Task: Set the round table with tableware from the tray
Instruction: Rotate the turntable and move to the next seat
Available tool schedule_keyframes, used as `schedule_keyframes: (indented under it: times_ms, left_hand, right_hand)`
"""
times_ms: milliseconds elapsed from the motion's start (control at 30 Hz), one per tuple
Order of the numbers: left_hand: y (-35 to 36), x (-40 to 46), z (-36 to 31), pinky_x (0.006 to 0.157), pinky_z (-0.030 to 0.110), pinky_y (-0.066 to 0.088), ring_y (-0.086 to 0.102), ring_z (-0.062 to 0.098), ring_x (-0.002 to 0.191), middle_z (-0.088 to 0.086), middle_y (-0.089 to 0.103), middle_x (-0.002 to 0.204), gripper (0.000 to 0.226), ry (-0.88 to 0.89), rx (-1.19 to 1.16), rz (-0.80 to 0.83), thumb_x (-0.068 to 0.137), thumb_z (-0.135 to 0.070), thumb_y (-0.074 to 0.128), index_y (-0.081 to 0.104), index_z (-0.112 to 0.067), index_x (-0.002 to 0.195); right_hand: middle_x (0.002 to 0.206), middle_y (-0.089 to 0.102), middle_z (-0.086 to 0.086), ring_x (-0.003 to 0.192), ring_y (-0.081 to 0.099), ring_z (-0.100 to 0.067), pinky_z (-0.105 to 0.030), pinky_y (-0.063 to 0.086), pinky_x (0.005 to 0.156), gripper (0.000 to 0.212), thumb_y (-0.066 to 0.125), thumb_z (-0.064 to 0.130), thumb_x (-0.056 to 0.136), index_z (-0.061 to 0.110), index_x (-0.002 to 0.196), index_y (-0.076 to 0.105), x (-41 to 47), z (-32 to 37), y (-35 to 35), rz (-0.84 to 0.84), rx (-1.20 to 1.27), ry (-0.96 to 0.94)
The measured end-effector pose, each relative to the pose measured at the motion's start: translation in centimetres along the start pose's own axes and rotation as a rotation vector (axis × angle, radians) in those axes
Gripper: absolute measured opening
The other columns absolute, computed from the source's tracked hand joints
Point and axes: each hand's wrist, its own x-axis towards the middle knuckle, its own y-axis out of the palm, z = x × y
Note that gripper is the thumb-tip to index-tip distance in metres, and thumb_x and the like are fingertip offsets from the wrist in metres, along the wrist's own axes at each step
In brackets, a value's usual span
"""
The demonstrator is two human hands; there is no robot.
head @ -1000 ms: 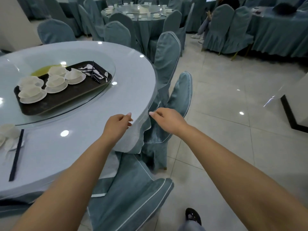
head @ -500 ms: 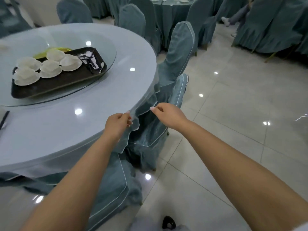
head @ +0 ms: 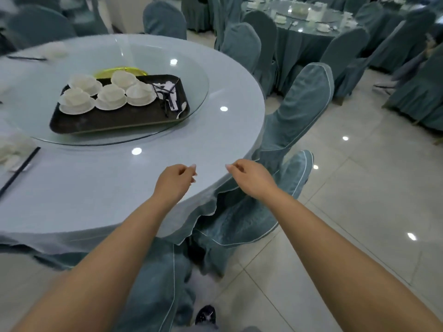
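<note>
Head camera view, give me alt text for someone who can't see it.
Both hands, left hand and right hand, pinch the tablecloth at the round table's near edge. Farther back, a dark tray carries five white cups on saucers.

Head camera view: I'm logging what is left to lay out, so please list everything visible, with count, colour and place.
round table: one, pale blue cloth, left.
glass turntable: one, clear, on the table centre.
tray: one, dark brown, on the turntable.
bowls on saucers: five, white, on the tray's left part.
chopsticks and spoons: count unclear, black and white, at the tray's right end.
place settings: blurred, white with dark chopsticks, at the table's left edge.
chairs: several, blue-grey covers, around the table.
second table: one, already set, far right.
left hand: fingers curled, over the cloth edge.
right hand: fingers curled, over the cloth edge.
</note>
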Motion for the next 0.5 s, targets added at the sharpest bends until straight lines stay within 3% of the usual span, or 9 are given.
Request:
schedule_keyframes:
  times_ms: [267, 500]
  left_hand:
    - [-2.8, 3.1, 0.7, 0.085, 0.040, 0.053, 0.064, 0.014, 0.085, -0.007, 0.068, 0.087, 0.039, -0.045, 0.086, -0.097, 0.098, -0.046, 0.044, 0.069, -0.016, 0.093]
    - [-4.5, 5.3, 1.2, 0.083, 0.040, 0.054, 0.065, 0.014, 0.083, -0.009, 0.068, 0.086, 0.039, -0.150, 0.091, -0.230, 0.097, -0.047, 0.046, 0.068, -0.016, 0.091]
  right_hand:
    - [0.102, 0.068, 0.000, 0.094, 0.061, -0.019, -0.035, 0.049, 0.078, 0.042, 0.040, 0.052, 0.099, 0.018, 0.106, 0.064, 6.9, 2.5, 1.9, 0.140, -0.033, -0.108]
    - [0.101, 0.068, 0.000, 0.093, 0.061, -0.020, -0.033, 0.046, 0.073, 0.037, 0.043, 0.052, 0.098, 0.020, 0.103, 0.063, 12.8, 4.1, 3.3, 0.262, -0.046, -0.239]
